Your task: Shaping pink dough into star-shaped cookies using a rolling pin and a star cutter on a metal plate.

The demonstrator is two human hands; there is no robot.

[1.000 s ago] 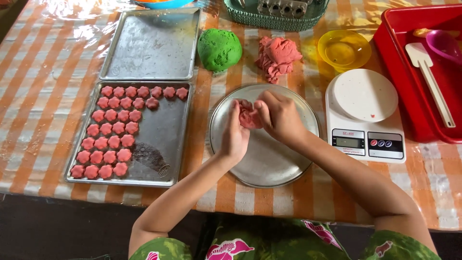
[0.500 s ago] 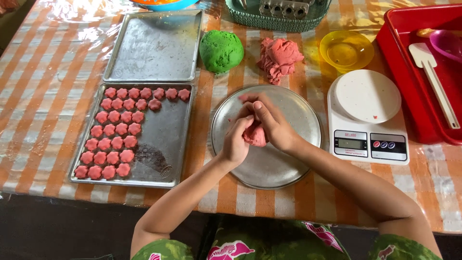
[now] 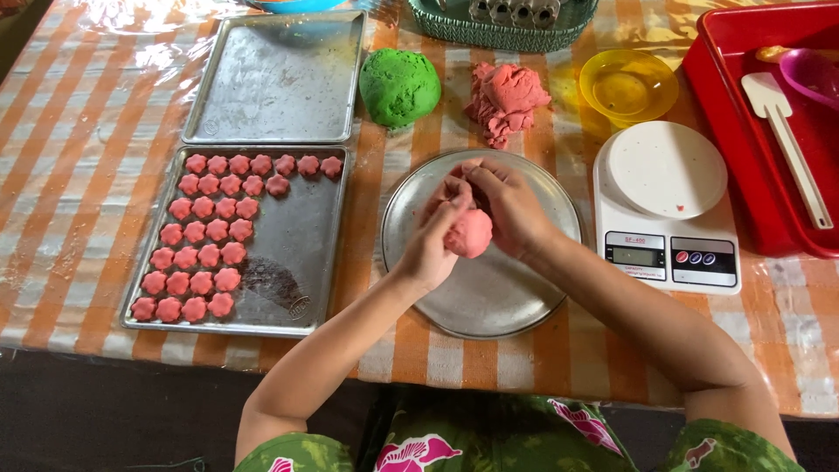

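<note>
Both hands hold a lump of pink dough [image 3: 470, 234] over a round metal plate [image 3: 489, 297]. My left hand [image 3: 434, 240] cups it from the left. My right hand [image 3: 507, 205] wraps it from above and the right. A larger pink dough pile [image 3: 507, 98] and a green dough ball [image 3: 399, 86] lie on the table just beyond the plate. To the left a metal baking tray [image 3: 297, 253] carries several rows of small pink flower-shaped pieces [image 3: 205, 245].
A bare second tray [image 3: 280, 74] lies behind the filled one. A white kitchen scale [image 3: 666, 205] stands right of the plate, a yellow bowl [image 3: 627, 87] behind it. A red tray [image 3: 743, 157] with a white spatula [image 3: 786, 144] is at far right. A green basket [image 3: 516, 26] is at the back.
The dough lump has gone from a loose clump pressed between my fingers to a smoother ball, and my hands have moved slightly toward me over the plate.
</note>
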